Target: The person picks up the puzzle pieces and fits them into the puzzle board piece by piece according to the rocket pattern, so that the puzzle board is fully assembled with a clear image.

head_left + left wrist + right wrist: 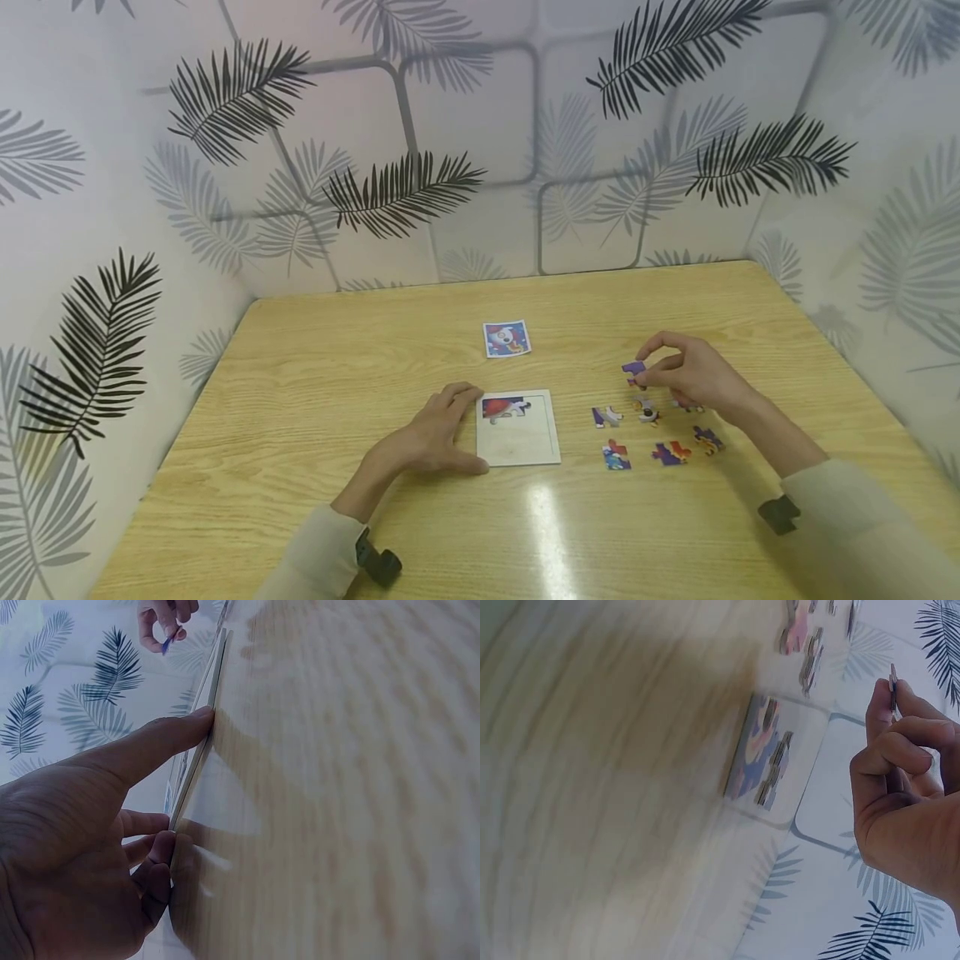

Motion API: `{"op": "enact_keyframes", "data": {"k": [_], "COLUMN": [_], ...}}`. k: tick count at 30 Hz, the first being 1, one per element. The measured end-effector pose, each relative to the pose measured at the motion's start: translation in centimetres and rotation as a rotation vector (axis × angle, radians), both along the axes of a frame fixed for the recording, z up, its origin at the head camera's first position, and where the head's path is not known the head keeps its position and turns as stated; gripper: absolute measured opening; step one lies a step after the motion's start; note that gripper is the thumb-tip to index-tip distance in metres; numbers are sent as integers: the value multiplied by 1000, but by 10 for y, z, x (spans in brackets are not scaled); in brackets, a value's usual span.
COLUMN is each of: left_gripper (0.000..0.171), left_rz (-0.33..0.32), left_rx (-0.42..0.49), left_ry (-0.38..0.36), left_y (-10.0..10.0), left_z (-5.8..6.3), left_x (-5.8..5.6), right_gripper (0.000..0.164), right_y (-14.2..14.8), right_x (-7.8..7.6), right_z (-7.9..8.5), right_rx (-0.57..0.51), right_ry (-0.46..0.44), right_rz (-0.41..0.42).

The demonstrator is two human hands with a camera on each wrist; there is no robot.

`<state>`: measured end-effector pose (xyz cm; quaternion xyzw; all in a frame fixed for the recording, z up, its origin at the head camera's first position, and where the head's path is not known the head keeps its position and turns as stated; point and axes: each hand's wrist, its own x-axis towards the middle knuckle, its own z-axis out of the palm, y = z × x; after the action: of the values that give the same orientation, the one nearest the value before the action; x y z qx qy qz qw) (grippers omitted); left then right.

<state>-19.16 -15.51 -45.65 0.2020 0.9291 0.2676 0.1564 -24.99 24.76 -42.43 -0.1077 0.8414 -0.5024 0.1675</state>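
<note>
My right hand (696,377) pinches a purple jigsaw piece (632,367) between thumb and fingertip, over the loose pieces. The right wrist view shows this piece (892,684) edge-on at the fingertips. With fingers spread, my left hand (441,433) rests at the left side of a square white puzzle board (521,446). In the left wrist view, thumb and fingertips touch the board's edge (198,752). A few joined pieces (501,407), red, white and purple, lie in the board's top left corner; the rest of its bed is bare.
Several loose pieces lie right of the board, among them a purple-and-orange one (670,452), a red-and-blue one (617,456) and a white-and-purple one (606,417). A small picture card (507,340) lies behind the board. Leaf-patterned wall covering (480,200) borders the wooden table (322,350).
</note>
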Motion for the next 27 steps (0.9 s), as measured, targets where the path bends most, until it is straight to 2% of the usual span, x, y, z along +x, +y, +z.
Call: {"op": "enact_keyframes", "data": {"k": [6,22,27], "left_gripper": [104,105,105], "left_rz": [-5,-3,-3], "left_rx": [4,-1,0], "left_ry": [1,5,7], "left_y": [0,0,0], "left_z": [1,1,1], "left_x": [-1,-1,0], "right_gripper": [31,32,31], "right_y": [-7,-31,-39], "right_x": [3,9,10], "right_z": [0,-3,-4], "right_rx": [-17,-50,-57], "right_ry": [-17,-16,-40], "right_rz": [-5,31,33]}}
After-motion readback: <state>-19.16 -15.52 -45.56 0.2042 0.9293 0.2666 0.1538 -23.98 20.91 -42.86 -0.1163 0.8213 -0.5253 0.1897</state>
